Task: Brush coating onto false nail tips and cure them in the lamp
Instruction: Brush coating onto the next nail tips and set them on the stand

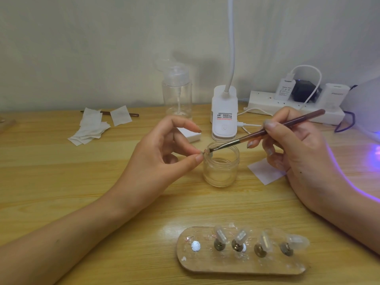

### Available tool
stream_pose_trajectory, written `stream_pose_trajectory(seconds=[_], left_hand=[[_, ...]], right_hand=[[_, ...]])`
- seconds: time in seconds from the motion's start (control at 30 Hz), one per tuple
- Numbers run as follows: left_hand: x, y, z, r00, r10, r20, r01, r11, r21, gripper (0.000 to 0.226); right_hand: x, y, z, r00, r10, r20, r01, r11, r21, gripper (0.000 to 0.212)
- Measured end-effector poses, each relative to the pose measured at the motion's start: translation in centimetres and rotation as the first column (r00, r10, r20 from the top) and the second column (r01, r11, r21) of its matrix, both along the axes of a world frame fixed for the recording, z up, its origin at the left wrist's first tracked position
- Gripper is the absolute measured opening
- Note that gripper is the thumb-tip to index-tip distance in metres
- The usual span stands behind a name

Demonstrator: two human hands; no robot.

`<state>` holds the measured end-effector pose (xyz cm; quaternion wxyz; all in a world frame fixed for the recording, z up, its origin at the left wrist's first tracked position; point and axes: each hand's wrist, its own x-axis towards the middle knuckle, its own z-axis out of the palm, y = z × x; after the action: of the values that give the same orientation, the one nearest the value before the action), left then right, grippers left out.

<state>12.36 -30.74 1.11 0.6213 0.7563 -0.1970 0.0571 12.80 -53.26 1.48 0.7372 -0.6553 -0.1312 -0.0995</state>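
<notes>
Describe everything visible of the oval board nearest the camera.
The oval board lies flat on the wooden table, wood-coloured, smeared with glossy dried patches. Four dark metal studs in a row each carry a clear nail tip, tilted; the leftmost spot shows only a bare silvery disc.

Evenly bright, soft white light from above. Faint shadows of pump bottle [177, 89] and clip lamp [224, 112] on wall [102, 48]. Violet glow from curing lamp [365, 103] at right edge, rimming right hand [298, 153]. Glare patches on nail holder [205, 262]. Mild wide-angle bending at edges, slight overall softness.
</notes>
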Motion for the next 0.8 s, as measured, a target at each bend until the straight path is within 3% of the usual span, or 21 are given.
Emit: stream_pose_trajectory(seconds=[0.23, 0.8], left_hand=[[0.02, 0.04, 0.00, 1.000, 0.000, 0.005, 0.000, 1.000, 0.005, 0.036], [0.18, 0.12, -0.15, 1.000, -0.027, 0.012, 0.027, 1.000, -0.010, 0.036]], right_hand=[[-0.13, -0.09, 0.11, 0.997, 0.037, 0.073, -0.038, 0.999, 0.022, 0.019], [-0.06, -0.17, 0.05, 0.996, 0.008, 0.087, -0.009, 1.000, 0.012, 0.020]])
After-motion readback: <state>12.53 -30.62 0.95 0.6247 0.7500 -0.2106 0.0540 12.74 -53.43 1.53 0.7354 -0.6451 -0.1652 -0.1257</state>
